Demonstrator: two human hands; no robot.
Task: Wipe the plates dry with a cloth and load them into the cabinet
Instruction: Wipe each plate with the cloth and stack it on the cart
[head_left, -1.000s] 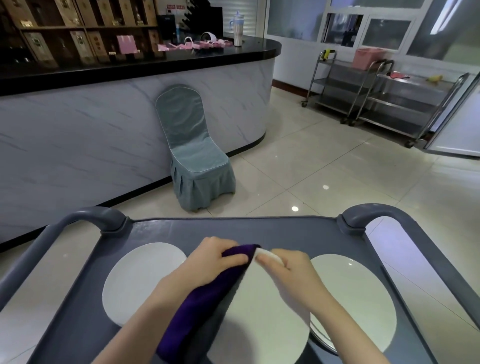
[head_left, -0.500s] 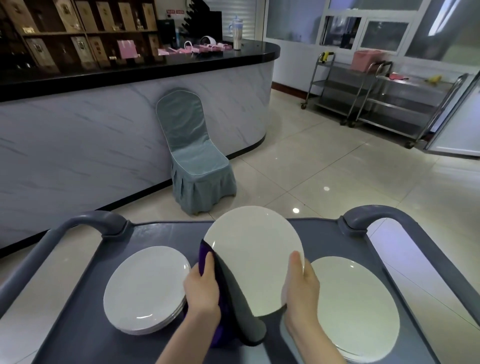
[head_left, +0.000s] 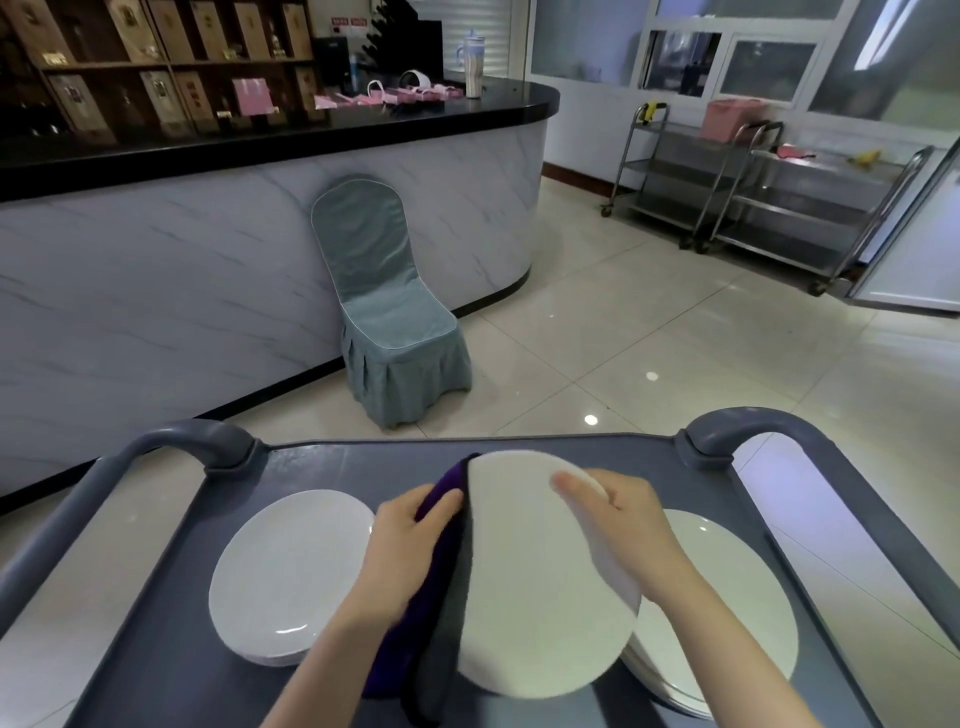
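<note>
A person holds a white plate (head_left: 540, 587) over the middle of a grey cart (head_left: 156, 649), tilted with its face toward the camera and its lower edge close to the cart's near side. The left hand (head_left: 410, 545) comes up from the cart's near edge with the forearm angled inward. Its fingers are curled round a purple cloth (head_left: 415, 639), pressing it against the plate's left rim, and the cloth hangs down toward the cart top. The right hand (head_left: 623, 525) reaches in from the cart's right and grips the plate's upper right rim, fingers lying over the front; the thumb is hidden. One stack of plates (head_left: 285, 571) rests on the cart's left part, another stack (head_left: 727, 597) on its right.
</note>
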